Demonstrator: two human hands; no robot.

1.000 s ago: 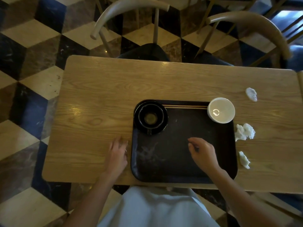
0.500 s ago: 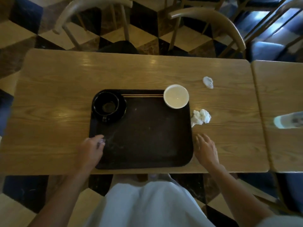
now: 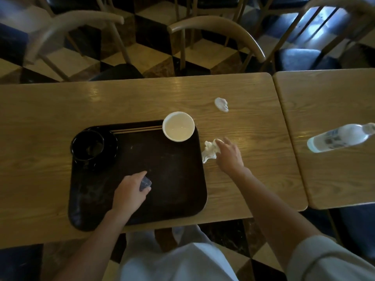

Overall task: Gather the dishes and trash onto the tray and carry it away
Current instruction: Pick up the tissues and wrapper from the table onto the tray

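Note:
A dark brown tray [image 3: 174, 179] lies on the wooden table [image 3: 50, 122]. On its far-left corner a black bowl [image 3: 89, 146] stands on a black saucer. Wooden chopsticks [image 3: 138, 129] lie along the far rim, and a white bowl [image 3: 178, 126] stands on the far-right corner. My left hand [image 3: 127, 194] hovers over the tray's middle, pinching a small clear plastic piece [image 3: 145, 183]. My right hand [image 3: 229, 156] is just right of the tray, its fingers closed on a crumpled white napkin [image 3: 209, 152]. Another napkin wad [image 3: 221, 104] lies farther back on the table.
A second table [image 3: 328, 179] adjoins on the right, and a clear plastic bottle [image 3: 341, 137] stands on it. Curved wooden chairs [image 3: 219, 27] stand behind the table on a checkered floor. My light clothing fills the bottom of the view.
My left hand moved from the tray's left edge to over its middle with the plastic piece. My right hand moved forward to the crumpled napkin. The nearer napkin is no longer visible.

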